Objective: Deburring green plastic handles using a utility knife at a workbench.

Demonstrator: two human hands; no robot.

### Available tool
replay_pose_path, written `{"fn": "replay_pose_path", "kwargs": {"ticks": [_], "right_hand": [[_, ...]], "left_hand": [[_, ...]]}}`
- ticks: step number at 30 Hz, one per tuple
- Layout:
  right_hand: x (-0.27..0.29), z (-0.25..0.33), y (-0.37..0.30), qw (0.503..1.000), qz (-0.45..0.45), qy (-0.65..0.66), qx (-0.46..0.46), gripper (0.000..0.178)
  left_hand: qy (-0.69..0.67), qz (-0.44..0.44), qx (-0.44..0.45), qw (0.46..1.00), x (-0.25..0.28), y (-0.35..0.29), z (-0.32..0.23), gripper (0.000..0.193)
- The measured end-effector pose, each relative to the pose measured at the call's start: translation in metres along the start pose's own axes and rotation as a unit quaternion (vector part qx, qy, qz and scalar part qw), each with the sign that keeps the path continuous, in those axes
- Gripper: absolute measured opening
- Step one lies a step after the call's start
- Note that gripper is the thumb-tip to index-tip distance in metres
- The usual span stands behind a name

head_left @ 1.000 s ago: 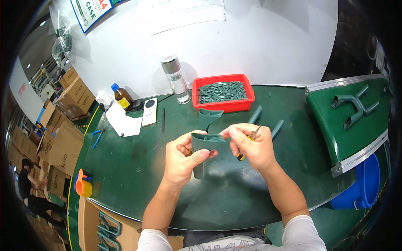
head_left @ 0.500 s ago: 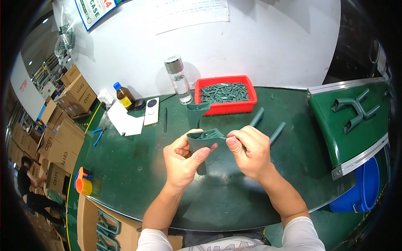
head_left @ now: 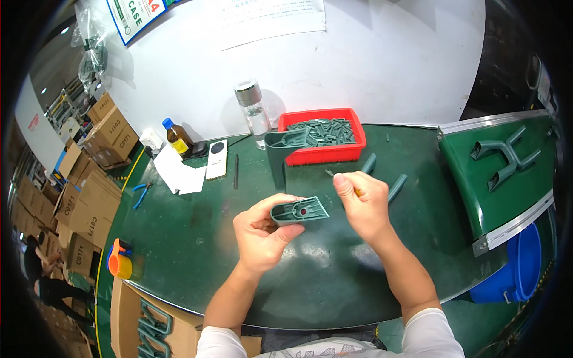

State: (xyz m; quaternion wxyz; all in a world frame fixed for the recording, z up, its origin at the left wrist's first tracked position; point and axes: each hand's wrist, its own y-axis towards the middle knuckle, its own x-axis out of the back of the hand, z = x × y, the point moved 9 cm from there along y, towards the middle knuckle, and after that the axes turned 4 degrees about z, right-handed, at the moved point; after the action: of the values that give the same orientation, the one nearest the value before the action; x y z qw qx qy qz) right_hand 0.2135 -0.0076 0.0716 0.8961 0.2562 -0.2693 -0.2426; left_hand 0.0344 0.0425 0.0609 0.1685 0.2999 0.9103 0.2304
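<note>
My left hand (head_left: pixel 262 230) is closed around a hollow green plastic part (head_left: pixel 286 219), its open ribbed end facing up with a small reddish spot inside. Just beyond it stands a similar hollow green end (head_left: pixel 277 158); whether the two belong to one piece I cannot tell. To the right, apart from the part, my right hand (head_left: pixel 365 203) grips a small tool (head_left: pixel 359 192) with a bit of yellow handle showing and a thin dark tip pointing left. Its exact kind is hidden in the fist. Two green tube ends (head_left: pixel 396 187) show behind my right hand.
A red bin (head_left: pixel 328 156) of small green pieces stands at the back beside a glass bottle (head_left: pixel 258 122). Further left are a brown bottle (head_left: pixel 178 140), phone (head_left: pixel 216 159), paper (head_left: pixel 185 176) and pliers (head_left: pixel 141 194). At right, a green conveyor (head_left: pixel 459 173) carries a branched green part (head_left: pixel 507 156).
My right hand has drawn the tool away from the part's rim, slightly up and right. My left hand has lowered and turned the part, so its inside shows more.
</note>
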Motion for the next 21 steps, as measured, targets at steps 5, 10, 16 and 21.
{"fn": "replay_pose_path", "kwargs": {"ticks": [5,10,16,21], "right_hand": [[0.005,0.001,-0.001,0.997,0.008,0.069,-0.031,0.025],[0.017,0.025,0.001,0.999,0.007,0.016,0.05,0.023],[0.024,0.04,-0.003,0.991,0.059,0.111,0.044,0.025],[0.007,0.033,-0.017,0.942,0.162,0.254,-0.149,0.03]], "left_hand": [[-0.015,0.023,-0.049,0.998,0.001,0.006,-0.001,0.044],[-0.011,0.057,-0.074,0.996,0.0,0.008,0.0,0.042],[-0.021,0.053,-0.058,0.997,0.005,0.007,0.004,0.04],[-0.079,0.072,-0.098,0.989,0.017,0.006,0.002,0.045]]}}
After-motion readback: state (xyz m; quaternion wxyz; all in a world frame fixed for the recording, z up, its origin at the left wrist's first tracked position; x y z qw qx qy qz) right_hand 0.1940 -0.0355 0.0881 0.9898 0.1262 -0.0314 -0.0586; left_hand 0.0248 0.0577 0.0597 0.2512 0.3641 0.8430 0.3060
